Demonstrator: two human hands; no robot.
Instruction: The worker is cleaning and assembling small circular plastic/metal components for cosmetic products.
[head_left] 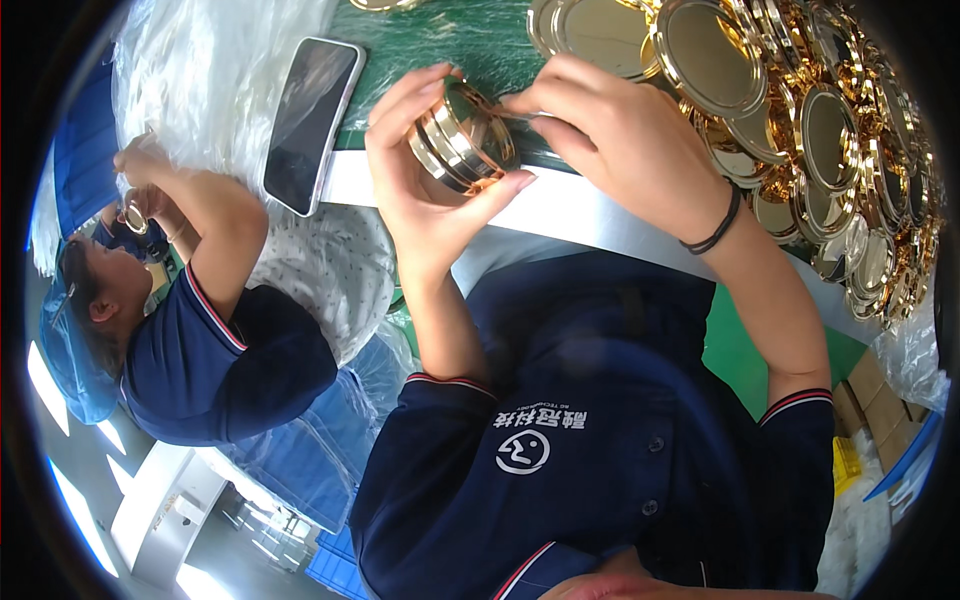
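Note:
My left hand (415, 190) is wrapped round a short stack of shiny gold round metal lids (458, 145), held tilted on edge above the table's near edge. Close to the face of the stack, my right hand (625, 125) is closed in a pinch, thumb against the fingers. A thin greyish sliver shows at its fingertips, too small to name. Beside and beyond my right hand lies a big heap of similar gold round lids (710, 55), some flat and some leaning on each other.
A dark-screened phone (313, 125) lies left of my left hand. Clear plastic film (215, 85) covers the green table (420, 40) at the far left. On the left a co-worker (220, 350) in a blue cap handles a small round piece. Cartons (880, 410) stand at the right.

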